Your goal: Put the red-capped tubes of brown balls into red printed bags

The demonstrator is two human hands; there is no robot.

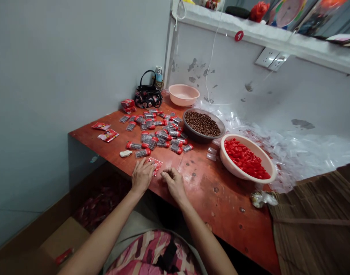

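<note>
Both my hands rest at the near edge of a red-brown table [220, 198]. My left hand [142, 175] lies flat with fingers spread, its fingertips on a small red packet [155, 165]. My right hand [172, 180] sits just right of the packet with fingers curled inward; what they hold, if anything, is hidden. Beyond them lies a scatter of several small clear tubes with red caps [160, 131], filled with dark beads. One capped tube [142, 153] and a small white piece [125, 153] lie closest to my left hand.
A dark bowl of brown beads [203, 124], a pale bowl of red caps [246, 158], an empty pink basin [183, 94] and a black handbag [148, 96] stand on the table. Empty clear tubes [292, 149] pile at right. Red packets [107, 134] lie far left. A cardboard box [63, 240] sits below.
</note>
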